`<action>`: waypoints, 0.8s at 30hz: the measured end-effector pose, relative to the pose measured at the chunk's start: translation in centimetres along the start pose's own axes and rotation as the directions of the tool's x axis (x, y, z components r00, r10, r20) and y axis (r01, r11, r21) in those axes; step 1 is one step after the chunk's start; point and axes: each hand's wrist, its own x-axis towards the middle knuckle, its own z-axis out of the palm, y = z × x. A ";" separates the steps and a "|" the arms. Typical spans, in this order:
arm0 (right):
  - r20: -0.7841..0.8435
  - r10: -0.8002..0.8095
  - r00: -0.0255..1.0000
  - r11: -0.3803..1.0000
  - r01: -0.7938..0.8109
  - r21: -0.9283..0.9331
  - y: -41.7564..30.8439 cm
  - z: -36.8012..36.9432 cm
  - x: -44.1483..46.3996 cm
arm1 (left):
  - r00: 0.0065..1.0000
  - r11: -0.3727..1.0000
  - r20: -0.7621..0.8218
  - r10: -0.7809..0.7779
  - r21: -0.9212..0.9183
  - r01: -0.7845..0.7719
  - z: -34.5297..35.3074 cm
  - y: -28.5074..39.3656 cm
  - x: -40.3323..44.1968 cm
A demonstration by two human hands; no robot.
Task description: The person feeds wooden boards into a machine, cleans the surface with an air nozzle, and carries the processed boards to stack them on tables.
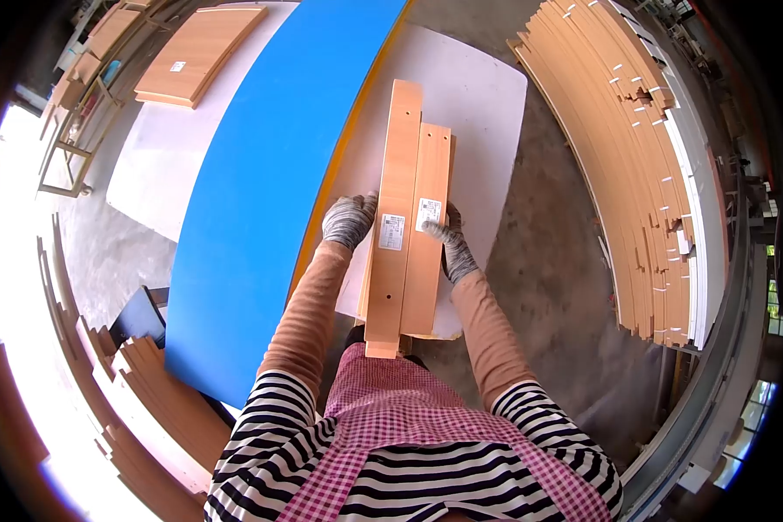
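Where the head view looks down on the pale surface (pixel 483 104), a longer board (pixel 400 187) and a shorter board (pixel 424 265) are set side by side over it, printed labels (pixel 391 232) upward, with further pieces partly hidden beneath; the gloved left hand (pixel 350 220) curls at the left edge, though whether its fingers close beneath cannot be told; the gloved right hand (pixel 455 248) clasps the right edge of the shorter board, thumb over the face; the boards, judged by their straight, drilled faces, should prove stiff, moderately heavy together, apt to slide on one another and to chip at corners; both long edges near mid-length offer the soundest hold.
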 end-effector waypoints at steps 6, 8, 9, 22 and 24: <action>-0.065 0.085 0.994 0.995 -0.088 -0.052 -0.4 -2.2 0.6 | 0.973 0.704 -0.083 0.217 -0.677 -0.215 3.0 2.1 -4.2; -0.126 0.100 0.987 0.991 -0.110 -0.077 -0.6 -1.8 0.3 | 0.977 0.497 0.051 0.206 -0.866 -0.059 5.4 0.5 -1.8; -0.128 0.115 0.985 0.990 -0.124 -0.069 -0.9 -1.6 0.3 | 0.973 0.465 0.052 0.224 -0.883 -0.060 5.2 0.5 -2.0; -0.167 0.179 0.970 0.972 -0.201 -0.123 0.1 0.1 3.3 | 0.970 0.409 0.152 0.191 -0.910 0.062 5.8 0.0 -1.2; -0.128 0.261 0.957 0.952 -0.277 -0.131 -0.2 -0.4 2.2 | 0.965 0.406 0.165 0.204 -0.911 0.070 5.7 0.0 -1.4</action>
